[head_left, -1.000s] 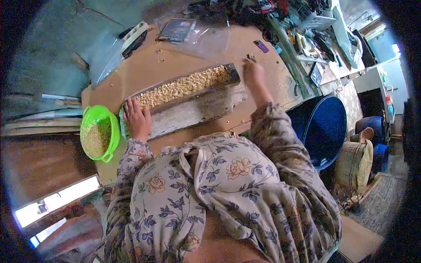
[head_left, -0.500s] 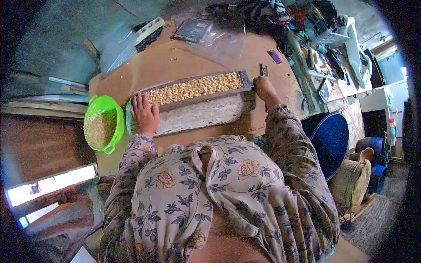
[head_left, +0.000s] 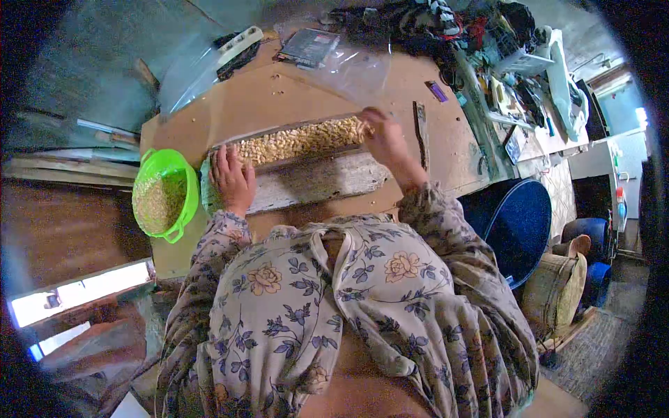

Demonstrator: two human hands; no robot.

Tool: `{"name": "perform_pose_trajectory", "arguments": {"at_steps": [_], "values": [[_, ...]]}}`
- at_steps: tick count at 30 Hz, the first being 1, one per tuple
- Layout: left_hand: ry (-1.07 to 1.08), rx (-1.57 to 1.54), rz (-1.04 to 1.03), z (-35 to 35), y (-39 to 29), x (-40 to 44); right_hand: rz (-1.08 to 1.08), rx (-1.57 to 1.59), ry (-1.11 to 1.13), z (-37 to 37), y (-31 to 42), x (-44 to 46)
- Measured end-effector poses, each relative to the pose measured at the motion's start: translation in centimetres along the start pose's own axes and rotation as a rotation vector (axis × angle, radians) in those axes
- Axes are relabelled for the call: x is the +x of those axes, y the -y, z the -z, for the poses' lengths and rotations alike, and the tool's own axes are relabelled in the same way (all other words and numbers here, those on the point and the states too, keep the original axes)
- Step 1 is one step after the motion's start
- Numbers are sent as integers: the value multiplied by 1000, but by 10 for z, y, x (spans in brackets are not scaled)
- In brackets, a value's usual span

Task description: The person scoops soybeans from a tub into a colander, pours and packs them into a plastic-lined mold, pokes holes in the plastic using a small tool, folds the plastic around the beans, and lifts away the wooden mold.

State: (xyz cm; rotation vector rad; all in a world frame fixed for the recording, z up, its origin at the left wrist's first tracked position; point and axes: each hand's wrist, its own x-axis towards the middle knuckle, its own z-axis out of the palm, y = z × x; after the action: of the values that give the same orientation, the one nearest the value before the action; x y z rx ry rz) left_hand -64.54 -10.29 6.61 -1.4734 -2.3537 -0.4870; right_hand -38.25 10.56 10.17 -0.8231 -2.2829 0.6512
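Note:
A long, narrow wooden tray, filled with pale yellow kernels, lies across the table. My left hand rests flat on the tray's left end, fingers stretched out over the rim and the kernels. Over the right end of the tray is my right hand, its fingers bent down by the kernels. They are blurred, and I cannot see whether anything is between them. Just right of this hand, a thin dark strip lies on the table.
A bright green basket holding small pale pieces stands left of the tray. Clear plastic bags and a purple packet lie toward the back of the brown table. A large blue barrel stands at the right.
My right hand has let go of the dark strip and moved left, over the tray's right end. The strip now lies on the table. My left hand has stayed in place.

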Motion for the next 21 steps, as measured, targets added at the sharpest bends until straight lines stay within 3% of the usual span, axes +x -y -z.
{"name": "perform_pose_trajectory", "arguments": {"at_steps": [1, 3, 4, 6, 7, 8, 10, 13, 14, 16, 17, 21], "values": [[1, -1, 3, 0, 0, 0, 1, -1, 3, 6, -2, -1], [12, -20, 7, 1, 0, 0, -330, -323, -246, 25, -16, -5], [11, -22, 11, -1, 1, -1, -327, -326, -245, 27, -25, -11], [-8, 13, -7, -6, 2, 1, -709, -487, -2, 23, -37, -24], [-12, 8, -6, -6, 2, 1, -746, -562, 176, 18, -34, -27], [-1, 5, -3, -5, 1, 1, -743, -567, 173, 12, -27, -31], [12, 1, 4, -4, -2, 1, -251, -580, 12, -2, -18, -40], [29, 25, -6, -1, -3, 1, -55, -327, 95, -1, -4, -38], [20, 16, -11, 0, -2, 1, -54, -327, 96, 3, -6, -39], [6, 8, -11, 0, -2, 2, -376, -329, -22, 16, -17, -40], [-3, 24, 8, -1, -4, 2, -446, -382, 21, 22, -15, -37], [9, 102, 55, -5, 0, 0, -218, -748, 230, 8, -37, -34]]}}
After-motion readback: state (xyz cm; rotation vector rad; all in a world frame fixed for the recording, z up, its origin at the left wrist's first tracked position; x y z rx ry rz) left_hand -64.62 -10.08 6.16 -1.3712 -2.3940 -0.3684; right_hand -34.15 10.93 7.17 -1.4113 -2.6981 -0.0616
